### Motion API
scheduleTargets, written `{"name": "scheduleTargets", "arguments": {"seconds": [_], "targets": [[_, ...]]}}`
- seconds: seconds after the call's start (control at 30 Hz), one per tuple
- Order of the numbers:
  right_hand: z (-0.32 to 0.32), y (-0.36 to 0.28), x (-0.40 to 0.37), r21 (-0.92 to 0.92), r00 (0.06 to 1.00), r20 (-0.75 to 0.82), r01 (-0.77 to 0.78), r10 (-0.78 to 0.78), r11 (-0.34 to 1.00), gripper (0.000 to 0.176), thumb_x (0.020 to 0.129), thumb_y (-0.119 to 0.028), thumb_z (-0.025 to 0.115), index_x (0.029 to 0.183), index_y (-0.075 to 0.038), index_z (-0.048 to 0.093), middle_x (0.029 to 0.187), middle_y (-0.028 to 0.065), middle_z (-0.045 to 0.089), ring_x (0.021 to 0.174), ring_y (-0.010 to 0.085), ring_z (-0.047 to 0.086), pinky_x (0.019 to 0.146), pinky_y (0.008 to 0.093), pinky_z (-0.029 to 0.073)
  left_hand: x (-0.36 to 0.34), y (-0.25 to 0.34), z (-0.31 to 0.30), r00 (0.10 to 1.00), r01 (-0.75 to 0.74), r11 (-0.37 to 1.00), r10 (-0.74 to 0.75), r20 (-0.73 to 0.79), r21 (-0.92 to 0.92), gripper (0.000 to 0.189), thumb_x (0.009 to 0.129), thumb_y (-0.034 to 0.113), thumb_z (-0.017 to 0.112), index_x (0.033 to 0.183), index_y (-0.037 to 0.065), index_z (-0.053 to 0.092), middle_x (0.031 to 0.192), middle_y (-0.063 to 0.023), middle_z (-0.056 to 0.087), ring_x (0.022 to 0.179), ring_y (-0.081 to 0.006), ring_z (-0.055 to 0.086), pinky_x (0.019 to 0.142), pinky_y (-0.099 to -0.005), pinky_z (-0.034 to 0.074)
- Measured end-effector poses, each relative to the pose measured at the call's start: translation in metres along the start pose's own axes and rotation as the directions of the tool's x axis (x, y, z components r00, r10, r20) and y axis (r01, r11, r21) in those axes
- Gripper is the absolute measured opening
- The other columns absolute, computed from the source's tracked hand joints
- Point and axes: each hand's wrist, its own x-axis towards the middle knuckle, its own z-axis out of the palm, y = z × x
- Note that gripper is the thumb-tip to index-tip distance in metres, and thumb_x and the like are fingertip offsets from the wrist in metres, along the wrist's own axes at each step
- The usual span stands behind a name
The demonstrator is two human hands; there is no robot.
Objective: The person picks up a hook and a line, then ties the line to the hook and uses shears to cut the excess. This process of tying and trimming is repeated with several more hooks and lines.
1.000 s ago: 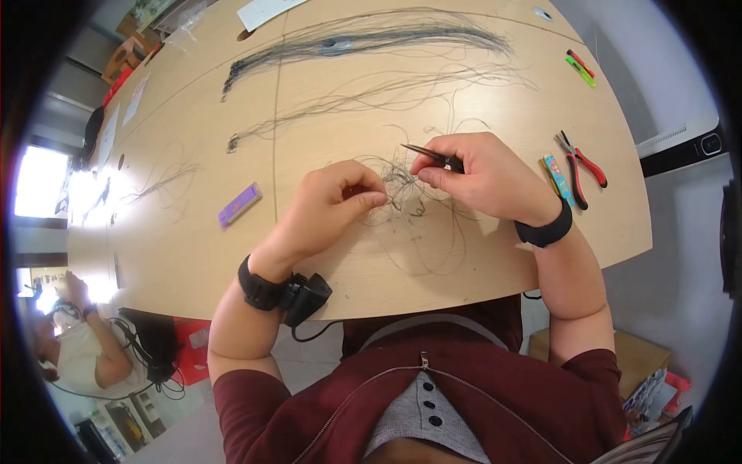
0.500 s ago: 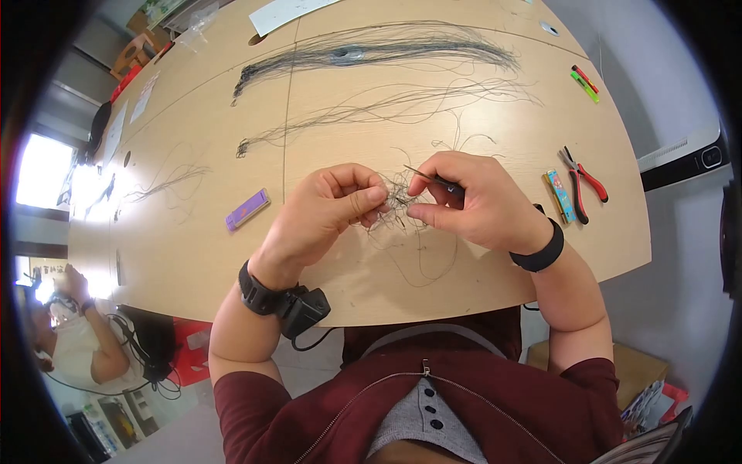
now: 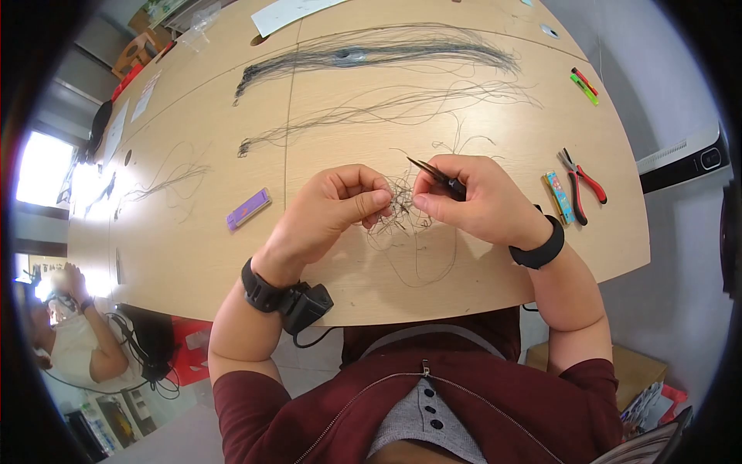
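Observation:
A tangle of thin dark strands [image 3: 400,207] lies on the wooden table between my hands. My left hand [image 3: 328,209] is closed in a pinch on the strands at the tangle's left side. A pair of dark, pointed tweezers [image 3: 434,173] rests in the grip of my right hand [image 3: 491,201], with its tips directed up and to the left. My right thumb and index fingertips come together at the tangle's right side. One loose loop of strand hangs toward the table's near edge.
Two long strand bundles [image 3: 371,58] stretch across the table beyond my hands. To the left lies a purple box [image 3: 249,209]; to the right, a blue patterned box [image 3: 558,197] and red-handled pliers [image 3: 581,185]. Another person [image 3: 81,332] sits at far left.
The tweezers in my right hand have turned, and their two tips now show apart. My right thumb and index finger have drawn together. My left hand has barely moved.

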Motion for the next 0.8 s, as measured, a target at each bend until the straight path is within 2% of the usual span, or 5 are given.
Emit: {"name": "scheduleTargets", "arguments": {"seconds": [0.23, 0.33, 0.5, 0.67, 0.8], "targets": [[0.014, 0.006, 0.001, -0.212, 0.993, -0.018, 0.114, -0.120, 0.971, 0.020, 0.077, -0.019, 0.065, 0.083, -0.001, 0.060, 0.059, 0.0061, 0.052, 0.054, 0.0105, 0.046, 0.052, 0.0240, 0.039, -0.001, -0.001, 0.002, 1.000, 0.000, 1.000, -0.001, 0.029, 0.028, 0.013, 0.085, 0.012, 0.061, 0.091, 0.001, 0.059, 0.078, -0.0027, 0.060, 0.068, -0.0080, 0.052, 0.064, -0.0208, 0.043], [0.011, 0.003, 0.001, -0.120, 0.999, 0.028, 0.039, -0.036, 0.992, 0.019, 0.077, -0.019, 0.065, 0.082, -0.001, 0.060, 0.061, 0.0049, 0.055, 0.055, 0.0109, 0.048, 0.052, 0.0250, 0.040, 0.000, -0.002, 0.000, 1.000, -0.013, 0.999, 0.013, 0.023, 0.042, 0.013, 0.085, 0.011, 0.061, 0.092, 0.001, 0.059, 0.078, -0.0025, 0.060, 0.068, -0.0078, 0.052, 0.064, -0.0206, 0.043], [-0.001, 0.004, 0.003, 0.364, 0.983, 0.110, -0.179, 0.149, 0.914, 0.015, 0.080, -0.016, 0.063, 0.082, -0.001, 0.059, 0.067, 0.0030, 0.058, 0.051, 0.0072, 0.045, 0.047, 0.0208, 0.036, 0.000, -0.002, 0.005, 0.989, -0.083, 0.957, 0.114, -0.098, 0.279, 0.014, 0.084, 0.010, 0.062, 0.093, 0.001, 0.058, 0.078, -0.0023, 0.060, 0.067, -0.0064, 0.051, 0.061, -0.0199, 0.042], [-0.009, 0.001, 0.002, 0.628, 0.964, 0.190, -0.264, 0.184, 0.732, 0.015, 0.079, -0.014, 0.065, 0.084, -0.001, 0.059, 0.072, 0.0064, 0.059, 0.047, 0.0041, 0.040, 0.042, 0.0164, 0.030, -0.007, 0.001, 0.017, 0.937, -0.188, 0.666, 0.341, -0.071, 0.722, 0.018, 0.078, 0.008, 0.065, 0.094, 0.004, 0.060, 0.082, -0.0047, 0.058, 0.066, -0.0105, 0.052, 0.059, -0.0230, 0.043], [-0.008, 0.003, 0.004, 0.665, 0.963, 0.164, -0.268, 0.214, 0.697, 0.015, 0.079, -0.015, 0.065, 0.085, -0.002, 0.059, 0.075, 0.0068, 0.059, 0.046, 0.0044, 0.040, 0.041, 0.0165, 0.029, -0.010, 0.003, 0.021, 0.753, -0.334, 0.444, 0.656, -0.048, 0.831, 0.021, 0.072, 0.003, 0.069, 0.091, 0.004, 0.060, 0.091, -0.0065, 0.057, 0.074, -0.0117, 0.052, 0.062, -0.0253, 0.044]]}}
